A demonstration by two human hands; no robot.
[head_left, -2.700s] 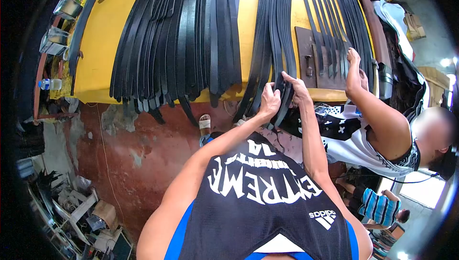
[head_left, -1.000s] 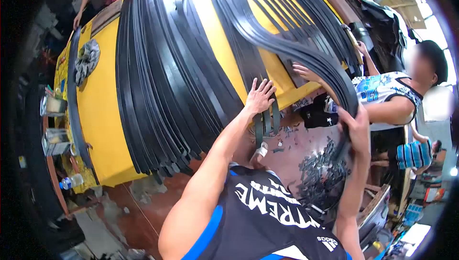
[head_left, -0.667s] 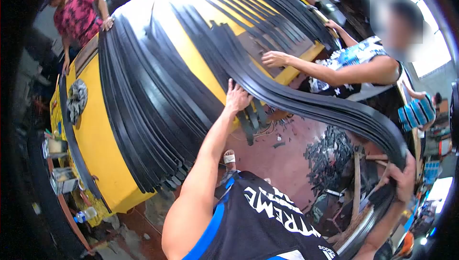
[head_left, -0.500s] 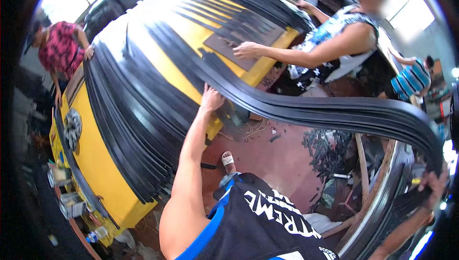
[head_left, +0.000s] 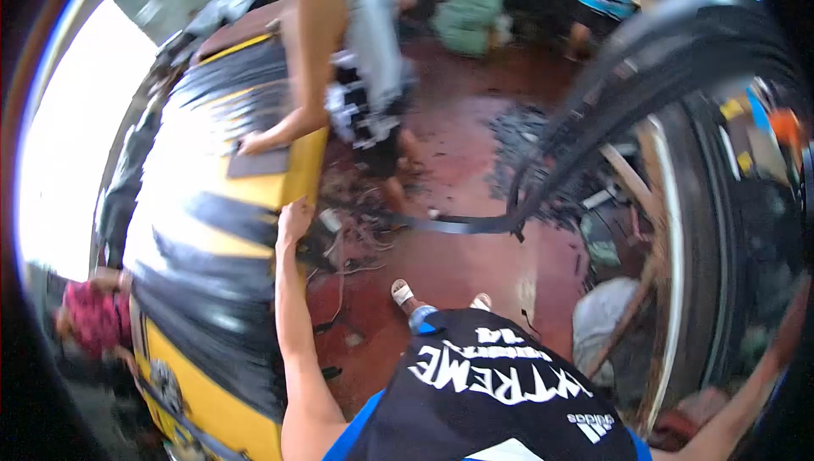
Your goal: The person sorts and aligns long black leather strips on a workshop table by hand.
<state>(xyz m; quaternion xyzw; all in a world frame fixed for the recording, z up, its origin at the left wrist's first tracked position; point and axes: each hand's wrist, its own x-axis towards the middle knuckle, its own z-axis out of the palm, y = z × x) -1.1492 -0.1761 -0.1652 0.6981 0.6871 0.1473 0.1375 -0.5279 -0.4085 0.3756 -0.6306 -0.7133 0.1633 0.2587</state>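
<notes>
Head view: your left hand [head_left: 294, 213] is resting against the near edge of the yellow table [head_left: 303, 164]. Its fingers are lying flat and pointing up the frame, and as far as the blur allows they are closing on nothing.

The bundle of black straps [head_left: 593, 97] is lying well apart from that hand, off to your right. Its long axis is running in an arc from the upper right of the frame down toward the red floor [head_left: 458, 274]. The loose tail end [head_left: 458, 224] is hanging low and pointing back toward the table. Your right side is the nearer one. Your right forearm [head_left: 746, 406] is reaching out along the lower right edge toward the bundle's far end.

Your right hand is disappearing into the dark rim of the lens, so you cannot tell from here whether it is gripping the straps or how. The upper end of the bundle is being cut off there too.

A co-worker's hand [head_left: 252, 142] is pressing on a dark board [head_left: 259, 163] just beyond your left hand. The whole frame is smearing badly: the straps on the tabletop [head_left: 203, 215] are reading only as dark bands, and you cannot count them.
</notes>
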